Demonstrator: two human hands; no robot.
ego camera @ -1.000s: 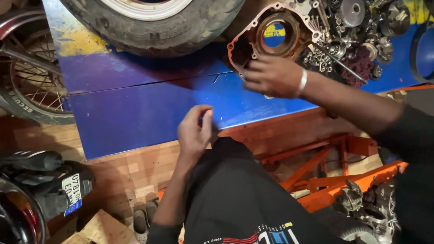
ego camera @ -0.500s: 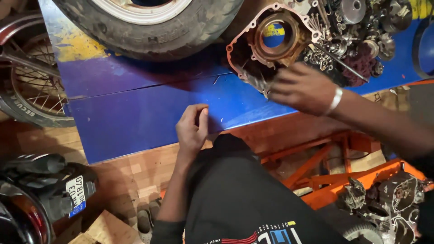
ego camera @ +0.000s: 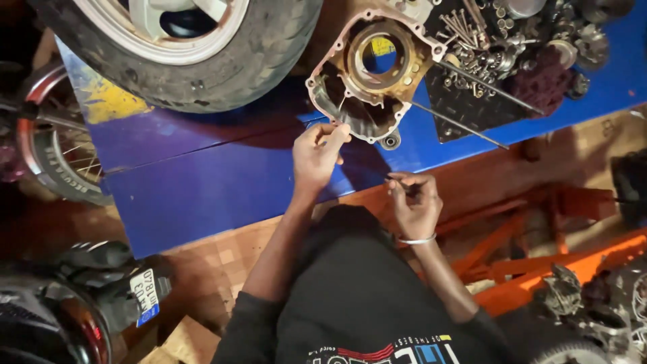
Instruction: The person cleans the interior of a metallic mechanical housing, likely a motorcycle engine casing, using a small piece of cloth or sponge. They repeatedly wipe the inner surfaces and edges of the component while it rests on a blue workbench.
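The engine cover lies flat on the blue table, upper centre of the frame. The left hand pinches its lower-left rim, fingers closed on the edge. The right hand, lower right and clear of the cover, grips a thin dark tool.

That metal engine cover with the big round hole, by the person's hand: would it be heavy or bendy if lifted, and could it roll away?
The engine cover looks like thick cast metal, so probably stiff and fairly heavy for its size. Its uneven outline and flat seat on the blue bench suggest it would slide, not roll. The left hand touches its thin edge, which might be sharp.
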